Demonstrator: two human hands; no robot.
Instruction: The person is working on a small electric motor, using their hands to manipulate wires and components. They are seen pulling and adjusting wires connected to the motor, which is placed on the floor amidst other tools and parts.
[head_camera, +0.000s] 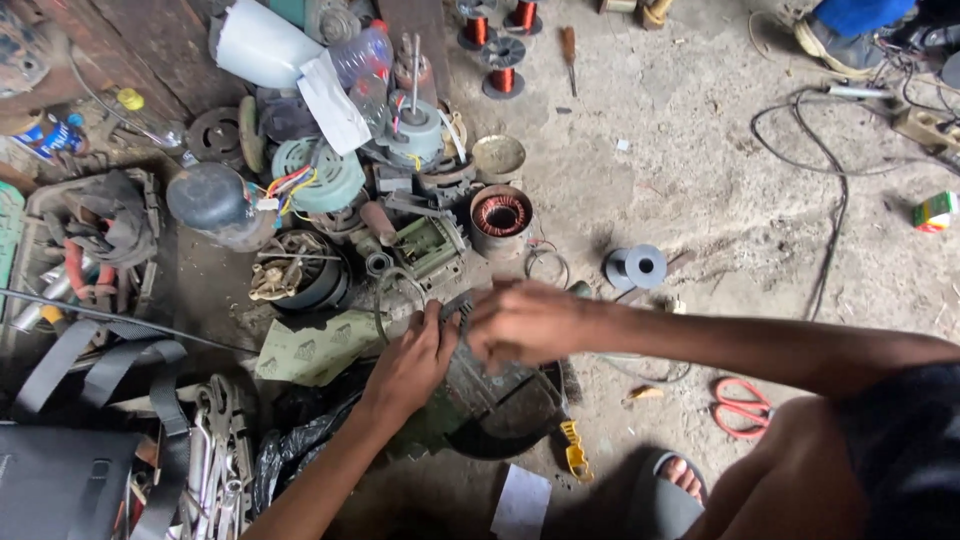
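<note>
Motor housing (500, 395) on a concrete floor (720, 220), worked by both hands.
Head view: left hand (412, 362) grips its dark upper rim; right hand (522, 322), blurred, seems closed on the same rim. Red scissors (742, 406) lie nearby.

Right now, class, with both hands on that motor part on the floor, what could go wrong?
1. The left hand and right hand grip a dark metal motor part bare; edges might cut or pinch.
2. The scissors lie near the sandalled foot; it could catch them.
3. The cables could trip someone.
</note>
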